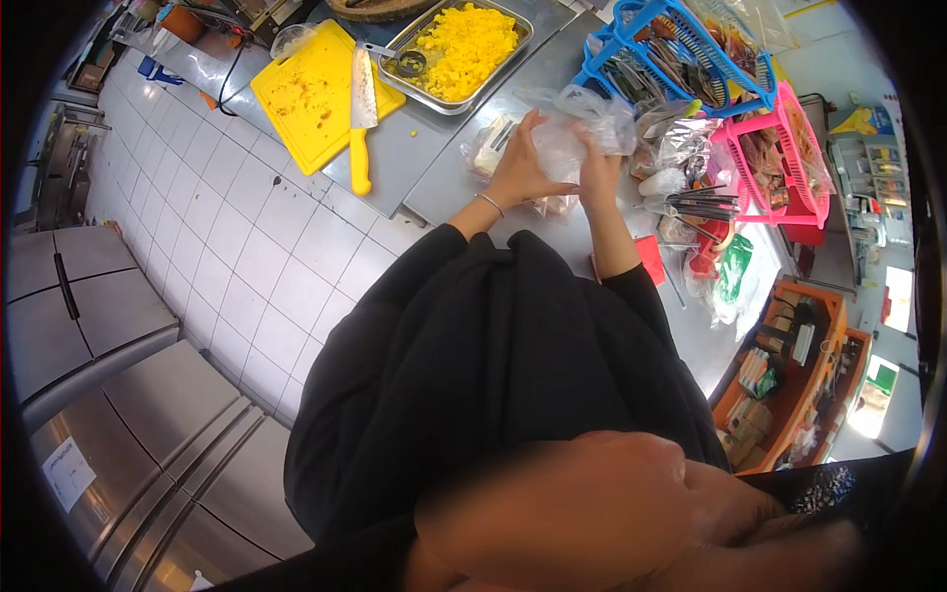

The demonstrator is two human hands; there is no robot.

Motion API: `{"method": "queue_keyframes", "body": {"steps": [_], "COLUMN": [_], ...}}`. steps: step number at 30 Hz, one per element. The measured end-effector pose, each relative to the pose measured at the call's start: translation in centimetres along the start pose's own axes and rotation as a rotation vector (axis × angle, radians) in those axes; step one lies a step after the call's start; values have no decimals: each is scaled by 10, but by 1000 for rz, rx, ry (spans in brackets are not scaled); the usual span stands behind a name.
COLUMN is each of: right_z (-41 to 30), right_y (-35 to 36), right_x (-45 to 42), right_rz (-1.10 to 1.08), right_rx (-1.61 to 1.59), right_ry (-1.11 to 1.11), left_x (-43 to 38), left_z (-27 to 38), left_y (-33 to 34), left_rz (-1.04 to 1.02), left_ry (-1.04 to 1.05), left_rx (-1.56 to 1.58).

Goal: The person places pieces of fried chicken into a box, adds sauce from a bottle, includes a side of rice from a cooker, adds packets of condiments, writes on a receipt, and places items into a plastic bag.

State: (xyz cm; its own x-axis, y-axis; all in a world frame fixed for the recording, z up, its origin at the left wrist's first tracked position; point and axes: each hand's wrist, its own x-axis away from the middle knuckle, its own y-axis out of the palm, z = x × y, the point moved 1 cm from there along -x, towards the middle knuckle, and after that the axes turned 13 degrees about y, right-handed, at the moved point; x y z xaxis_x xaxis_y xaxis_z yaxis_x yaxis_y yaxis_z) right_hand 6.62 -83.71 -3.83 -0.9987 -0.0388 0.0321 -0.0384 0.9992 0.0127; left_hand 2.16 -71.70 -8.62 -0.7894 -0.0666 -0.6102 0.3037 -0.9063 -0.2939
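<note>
A clear plastic bag is spread between my two hands above the steel counter. My left hand, with a thin bracelet at its wrist, curves around the bag's left side, thumb stretched towards the right hand. Along the bag's right side, my right hand has its fingers on the crumpled plastic. What the bag contains cannot be made out. Just left of the left hand lies a clear-wrapped packet with pale contents. More clear packaging shows beneath the hands, partly covered by them.
A yellow-handled knife lies partly on a yellow cutting board. Beside it, a metal tray holds chopped yellow food and a black scoop. Blue and pink plastic racks of packets stand at the right.
</note>
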Motion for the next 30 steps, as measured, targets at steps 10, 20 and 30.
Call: {"method": "queue_keyframes", "body": {"steps": [10,20,30], "right_z": [4,-68,-34], "right_y": [22,-117,-160], "right_x": [53,54,129], "right_rz": [-286,-303,-360], "right_rx": [529,290,357], "right_ry": [-90,-179,-382], "left_x": [31,9,-34], "left_z": [-30,4,165], "left_y": [33,-26,-75], "left_rz": [-26,-566,418], "left_ry": [-52,90,-947], "left_rx": [287,-845,360]}}
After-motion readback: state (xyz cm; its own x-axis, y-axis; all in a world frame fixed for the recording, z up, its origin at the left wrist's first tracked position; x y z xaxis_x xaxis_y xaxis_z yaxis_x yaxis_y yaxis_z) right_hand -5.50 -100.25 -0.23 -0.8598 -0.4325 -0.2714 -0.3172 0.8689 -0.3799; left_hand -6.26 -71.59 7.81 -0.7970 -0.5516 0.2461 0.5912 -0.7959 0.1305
